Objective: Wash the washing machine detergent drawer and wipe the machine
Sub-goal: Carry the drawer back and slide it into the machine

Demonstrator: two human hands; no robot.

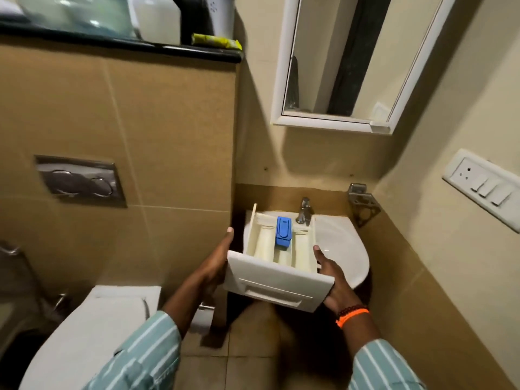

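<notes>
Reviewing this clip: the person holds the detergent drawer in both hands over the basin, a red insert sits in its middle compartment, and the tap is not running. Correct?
Not quite. The head view shows the insert is blue, not red. The rest stands: the left hand and right hand hold the detergent drawer over the basin, with no water visible from the tap.

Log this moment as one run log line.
stage: carrying to wash | detergent drawer: held over sink, under tap | left hand: left side | right hand: right side | water: none visible
</notes>
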